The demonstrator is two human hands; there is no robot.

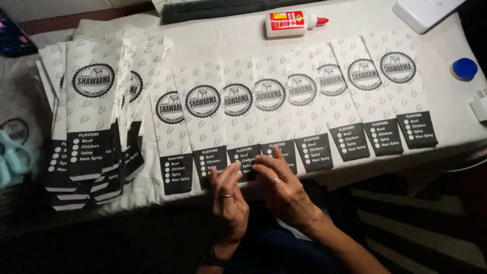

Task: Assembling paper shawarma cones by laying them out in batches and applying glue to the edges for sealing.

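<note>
Now my left hand (pixel 229 195) and right hand (pixel 281 185), both empty with fingers loosely spread, press the black lower edge of the middle paper bag (pixel 242 124) in the overlapping row, so next I'd need a fingertip pinch at that edge.

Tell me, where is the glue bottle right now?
In the head view, the glue bottle lies on its side at the far edge of the table, above the fanned row of paper sleeves, its red cap pointing right toward a white box.

A white-covered desk (pixel 223 43) carries a fanned row of printed paper sleeves (pixel 299 109), a stack of sleeves (pixel 91 111) at left, a glue bottle (pixel 294 23) up top, and possibly a blue cap (pixel 464 68) at right.
</note>
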